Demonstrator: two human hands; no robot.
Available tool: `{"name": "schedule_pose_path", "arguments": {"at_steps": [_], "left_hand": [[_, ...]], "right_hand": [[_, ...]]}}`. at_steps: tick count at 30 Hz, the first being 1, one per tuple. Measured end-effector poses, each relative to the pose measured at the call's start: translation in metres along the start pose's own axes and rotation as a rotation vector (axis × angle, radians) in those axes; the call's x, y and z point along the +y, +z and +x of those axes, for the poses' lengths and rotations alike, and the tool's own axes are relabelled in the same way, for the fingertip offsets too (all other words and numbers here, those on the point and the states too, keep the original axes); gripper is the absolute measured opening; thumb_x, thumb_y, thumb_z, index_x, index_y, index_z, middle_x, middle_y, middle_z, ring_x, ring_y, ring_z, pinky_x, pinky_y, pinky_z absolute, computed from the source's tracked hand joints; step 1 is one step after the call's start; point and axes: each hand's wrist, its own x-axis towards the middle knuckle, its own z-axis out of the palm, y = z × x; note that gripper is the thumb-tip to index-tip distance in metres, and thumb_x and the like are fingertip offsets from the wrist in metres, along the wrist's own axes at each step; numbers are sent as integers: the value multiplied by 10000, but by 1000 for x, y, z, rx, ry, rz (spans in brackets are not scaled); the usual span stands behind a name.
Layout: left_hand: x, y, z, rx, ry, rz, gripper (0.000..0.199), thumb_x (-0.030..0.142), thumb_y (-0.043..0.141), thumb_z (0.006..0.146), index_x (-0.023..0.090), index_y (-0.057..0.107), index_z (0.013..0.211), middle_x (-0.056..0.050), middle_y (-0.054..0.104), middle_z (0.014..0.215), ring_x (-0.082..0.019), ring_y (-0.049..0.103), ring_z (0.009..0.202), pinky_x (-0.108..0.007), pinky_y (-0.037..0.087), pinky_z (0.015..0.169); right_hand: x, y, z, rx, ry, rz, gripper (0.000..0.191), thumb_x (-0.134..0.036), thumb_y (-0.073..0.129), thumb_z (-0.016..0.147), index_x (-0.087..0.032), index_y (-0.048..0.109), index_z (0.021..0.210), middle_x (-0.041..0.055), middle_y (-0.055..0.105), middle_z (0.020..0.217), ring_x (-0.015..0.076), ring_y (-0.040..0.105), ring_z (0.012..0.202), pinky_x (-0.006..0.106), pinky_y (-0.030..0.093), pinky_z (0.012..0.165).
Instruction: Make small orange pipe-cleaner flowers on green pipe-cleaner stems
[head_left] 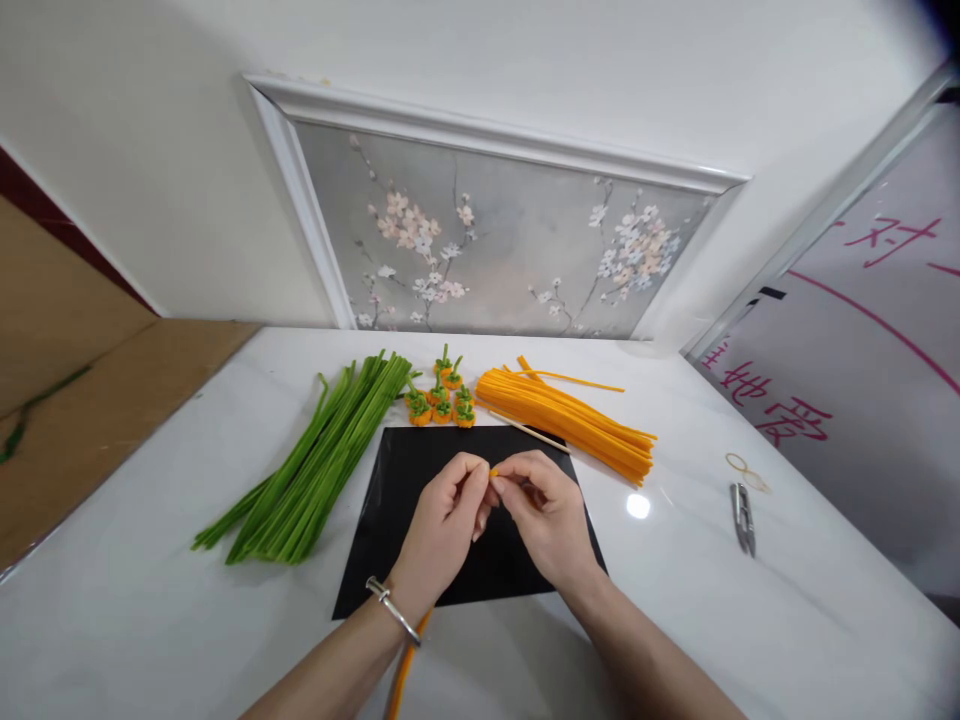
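Observation:
Over a black mat (390, 510), my left hand (448, 510) and my right hand (546, 515) meet fingertip to fingertip. Both pinch a small orange bit of pipe cleaner (493, 474) between thumb and forefinger; most of it is hidden by the fingers. An orange strand (403, 680) hangs below my left wrist, its link to the pinched bit hidden behind the hand. Just beyond the mat stand several small orange pumpkin-like shapes with green tops (441, 398). A bracelet (391, 608) circles my left wrist.
Green pipe cleaners (322, 470) lie in a bundle at left, orange ones (570, 415) at right. A thin stick (532, 432) crosses the mat's far edge. Thread snips (742, 520) and rubber bands (742, 468) lie far right. A framed flower panel (495, 230) backs the white table (675, 620).

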Motion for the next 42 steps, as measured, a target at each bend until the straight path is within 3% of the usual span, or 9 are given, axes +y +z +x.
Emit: {"name": "schedule_pose_path", "arguments": {"at_steps": [7,13,16,23,28,34,39,42], "left_hand": [[7,1,2,-19,-174,-241,307,363,527,888,160,457,668,60,448,566,-34,299,434,-165,195,399],[14,-3,1,-49,-261,-378,313,357,550,877,144,473,661,47,468,586,-21,280,428,-165,158,398],[16,-6,0,-81,-275,-421,311,354,556,880,139,486,666,47,461,582,-24,284,437,-165,156,400],[18,-11,1,-164,-237,-450,277,352,628,853,126,545,716,42,468,589,-37,335,488,-165,197,427],[17,-15,4,-217,-215,-451,193,282,674,823,111,608,760,-9,587,694,-29,371,494,-175,208,434],[11,-18,6,-241,-244,-457,178,275,692,803,112,625,781,-39,637,716,-35,395,483,-181,226,440],[11,-19,6,-229,-200,-329,176,288,659,822,123,609,792,-33,636,709,-55,429,494,-189,279,452],[13,-20,7,-217,-158,-197,163,279,613,843,133,585,778,-9,608,684,-62,435,492,-189,298,455]], "right_hand": [[7,0,-1,45,-311,-193,218,-102,513,894,-211,698,931,65,654,903,153,636,806,281,551,730],[15,-9,1,-59,-620,-404,382,-60,463,904,-243,636,1191,84,679,973,192,620,876,331,567,759],[11,-14,2,-122,-677,-501,408,-50,476,900,-213,594,1255,98,677,1012,215,604,912,352,560,782],[12,-18,3,-110,-644,-546,361,-87,459,928,-248,612,1213,82,676,1009,211,611,925,360,557,779],[17,-14,2,-24,-602,-422,379,-67,486,905,-280,635,1181,68,676,972,193,624,873,345,571,745],[14,-13,1,-9,-553,-307,393,-47,488,886,-280,655,1154,71,676,943,185,634,853,344,574,720],[13,-15,1,-28,-506,-298,330,-64,479,886,-248,672,1080,75,685,940,185,646,847,335,571,726],[11,-16,2,-77,-360,-272,268,-109,501,895,-231,634,1093,61,684,929,175,653,855,314,565,765]]}}
